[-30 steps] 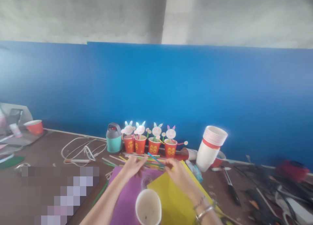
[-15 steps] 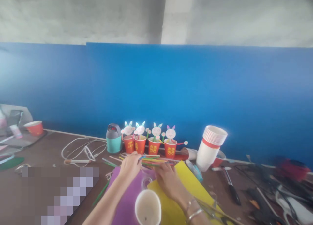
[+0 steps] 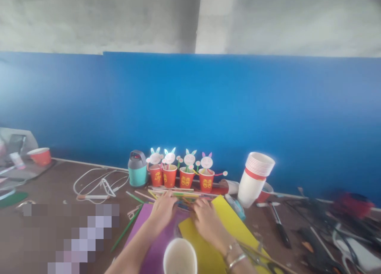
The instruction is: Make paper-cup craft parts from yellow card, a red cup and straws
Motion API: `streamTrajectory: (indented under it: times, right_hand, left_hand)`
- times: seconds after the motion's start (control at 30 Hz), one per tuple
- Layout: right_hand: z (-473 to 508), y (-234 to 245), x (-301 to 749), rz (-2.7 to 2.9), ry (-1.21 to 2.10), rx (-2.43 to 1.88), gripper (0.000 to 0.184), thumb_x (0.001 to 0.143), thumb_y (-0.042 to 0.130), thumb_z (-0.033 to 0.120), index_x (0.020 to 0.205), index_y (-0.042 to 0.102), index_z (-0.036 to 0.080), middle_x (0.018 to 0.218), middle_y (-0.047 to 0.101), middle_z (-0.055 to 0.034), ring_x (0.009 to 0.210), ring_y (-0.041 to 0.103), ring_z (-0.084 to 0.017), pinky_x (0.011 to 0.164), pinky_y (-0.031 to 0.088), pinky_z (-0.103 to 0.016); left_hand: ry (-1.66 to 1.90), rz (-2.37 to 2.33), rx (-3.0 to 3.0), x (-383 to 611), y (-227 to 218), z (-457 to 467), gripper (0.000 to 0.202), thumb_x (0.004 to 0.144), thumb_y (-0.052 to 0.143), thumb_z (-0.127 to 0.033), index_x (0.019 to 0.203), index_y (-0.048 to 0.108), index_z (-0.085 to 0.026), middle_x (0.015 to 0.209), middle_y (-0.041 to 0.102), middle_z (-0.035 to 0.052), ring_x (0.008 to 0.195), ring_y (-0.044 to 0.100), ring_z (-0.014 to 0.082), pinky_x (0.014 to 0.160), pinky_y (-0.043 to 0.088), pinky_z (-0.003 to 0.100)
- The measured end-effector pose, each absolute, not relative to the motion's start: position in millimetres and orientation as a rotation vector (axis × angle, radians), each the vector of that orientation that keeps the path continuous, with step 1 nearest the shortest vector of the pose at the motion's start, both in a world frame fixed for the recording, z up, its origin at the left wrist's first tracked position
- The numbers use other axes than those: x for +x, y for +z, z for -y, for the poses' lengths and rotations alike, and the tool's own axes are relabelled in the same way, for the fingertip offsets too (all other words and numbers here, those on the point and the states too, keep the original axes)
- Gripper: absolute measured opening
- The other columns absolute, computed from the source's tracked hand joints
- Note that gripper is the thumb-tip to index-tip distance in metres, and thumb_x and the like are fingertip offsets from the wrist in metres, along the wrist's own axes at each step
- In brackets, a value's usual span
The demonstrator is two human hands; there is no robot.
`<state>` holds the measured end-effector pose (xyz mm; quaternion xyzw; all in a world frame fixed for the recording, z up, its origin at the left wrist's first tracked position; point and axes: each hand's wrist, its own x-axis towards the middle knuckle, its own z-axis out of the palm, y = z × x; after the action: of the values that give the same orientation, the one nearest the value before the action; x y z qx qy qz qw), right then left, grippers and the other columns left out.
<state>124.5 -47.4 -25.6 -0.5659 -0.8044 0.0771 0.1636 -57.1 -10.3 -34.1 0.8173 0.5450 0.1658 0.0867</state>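
My left hand [image 3: 163, 211] is over the top of a purple sheet [image 3: 143, 232], its fingers curled onto thin coloured sticks [image 3: 186, 194]. My right hand [image 3: 206, 217], with bracelets at the wrist, lies across a yellow sheet [image 3: 229, 218]. Its fingers bend onto the same sticks, and the fingertips are partly hidden. A few sticks show in the gap between the hands. Closer to me stands a white paper cup [image 3: 180, 258]. Behind the sticks is a row of red paper cups [image 3: 206, 180] bearing paper rabbit heads [image 3: 189, 157].
A teal container [image 3: 137, 172] stands left of the row, near a coiled white cable [image 3: 102, 184]. To the right are a tall stack of white cups [image 3: 253, 184], a black-handled tool [image 3: 281, 230], scissors [image 3: 258, 256] and a glue gun [image 3: 317, 250]. A blue panel [image 3: 190, 99] rises behind.
My left hand has shifted down and slightly right, closer to the right hand. The right hand has barely moved, while the view has shifted slightly.
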Motion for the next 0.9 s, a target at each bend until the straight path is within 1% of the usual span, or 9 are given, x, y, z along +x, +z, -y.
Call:
streamTrajectory:
  times: [0.1, 0.23, 0.33, 0.47, 0.57, 0.63, 0.73, 0.83, 0.9]
  right_hand:
    - [47.2, -29.0, 124.8, 2.255, 0.185, -1.649, 0.029, 0.090, 0.040, 0.015, 0.099, 0.068, 0.018, 0.102, 0.064, -0.0102, 0.106, 0.051, -0.025, 0.093, 0.034, -0.036]
    - [47.5, -30.6, 126.9, 2.258, 0.157, -1.679, 0.033, 0.088, 0.039, 0.011, 0.102, 0.068, 0.018, 0.108, 0.062, -0.0114, 0.111, 0.048, -0.026, 0.093, 0.034, -0.035]
    - [47.3, -30.1, 127.7, 2.257, 0.164, -1.691, 0.034, 0.089, 0.039, 0.011, 0.104, 0.068, 0.020, 0.110, 0.062, -0.0114, 0.114, 0.047, -0.026, 0.093, 0.034, -0.036]
    - [45.8, -32.1, 126.6, 2.212, 0.182, -1.708, 0.036, 0.090, 0.038, 0.013, 0.108, 0.068, 0.022, 0.114, 0.062, -0.0107, 0.113, 0.048, -0.027, 0.092, 0.034, -0.037]
    - [44.7, -34.4, 126.6, 2.181, 0.190, -1.715, 0.037, 0.089, 0.038, 0.012, 0.108, 0.068, 0.024, 0.115, 0.062, -0.0095, 0.113, 0.048, -0.026, 0.092, 0.035, -0.037]
    - [43.7, -35.1, 127.9, 2.158, 0.201, -1.698, 0.037, 0.088, 0.040, 0.011, 0.105, 0.069, 0.025, 0.114, 0.063, -0.0092, 0.113, 0.050, -0.026, 0.092, 0.036, -0.036]
    - [40.0, -34.0, 131.1, 2.036, 0.252, -1.625, 0.032, 0.083, 0.044, 0.011, 0.099, 0.070, 0.023, 0.112, 0.064, -0.0095, 0.111, 0.052, -0.026, 0.092, 0.039, -0.036]
    - [34.1, -30.2, 133.1, 1.785, 0.442, -1.470, 0.029, 0.079, 0.051, 0.017, 0.105, 0.065, 0.019, 0.107, 0.066, -0.0100, 0.105, 0.058, -0.025, 0.091, 0.044, -0.036]
    - [31.0, -26.0, 133.4, 1.581, 0.658, -1.361, 0.029, 0.079, 0.054, 0.026, 0.106, 0.062, 0.019, 0.097, 0.069, -0.0083, 0.094, 0.063, -0.024, 0.084, 0.049, -0.035]
  left_hand:
    - [0.489, -1.629, 2.432, -55.2, -37.6, 10.6, 0.028, 0.086, 0.044, -0.018, 0.095, 0.070, -0.022, 0.101, 0.064, 0.0079, 0.098, 0.060, 0.0218, 0.080, 0.043, 0.029]
    - [0.492, -1.672, 2.406, -53.6, -40.0, 9.5, 0.025, 0.086, 0.045, -0.019, 0.091, 0.069, -0.020, 0.105, 0.062, 0.0100, 0.099, 0.059, 0.0238, 0.081, 0.043, 0.032]
    - [0.515, -1.692, 2.388, -52.8, -40.9, 8.9, 0.026, 0.086, 0.043, -0.018, 0.100, 0.065, -0.019, 0.111, 0.060, 0.0110, 0.106, 0.055, 0.0250, 0.085, 0.042, 0.033]
    - [0.536, -1.649, 2.384, -51.9, -42.4, 9.2, 0.031, 0.084, 0.043, -0.014, 0.109, 0.061, -0.020, 0.115, 0.061, 0.0088, 0.114, 0.051, 0.0239, 0.092, 0.039, 0.033]
    - [0.552, -1.616, 2.366, -52.1, -41.8, 9.7, 0.029, 0.082, 0.045, -0.012, 0.103, 0.063, -0.020, 0.113, 0.063, 0.0090, 0.114, 0.050, 0.0241, 0.094, 0.037, 0.034]
    - [0.576, -1.599, 2.340, -54.0, -38.7, 9.1, 0.027, 0.081, 0.046, -0.010, 0.096, 0.065, -0.020, 0.109, 0.063, 0.0093, 0.113, 0.050, 0.0246, 0.094, 0.037, 0.035]
    - [0.661, -1.567, 2.270, -59.3, -28.9, 6.0, 0.024, 0.080, 0.048, -0.011, 0.092, 0.067, -0.020, 0.104, 0.064, 0.0095, 0.112, 0.050, 0.0260, 0.095, 0.035, 0.037]
    - [0.778, -1.508, 2.152, -63.1, -15.5, 2.5, 0.020, 0.082, 0.053, -0.018, 0.093, 0.069, -0.019, 0.101, 0.067, 0.0100, 0.106, 0.054, 0.0276, 0.094, 0.036, 0.037]
    - [0.829, -1.425, 2.053, -62.6, -7.8, 2.4, 0.018, 0.081, 0.056, -0.023, 0.091, 0.070, -0.019, 0.095, 0.070, 0.0084, 0.095, 0.059, 0.0263, 0.087, 0.041, 0.034]
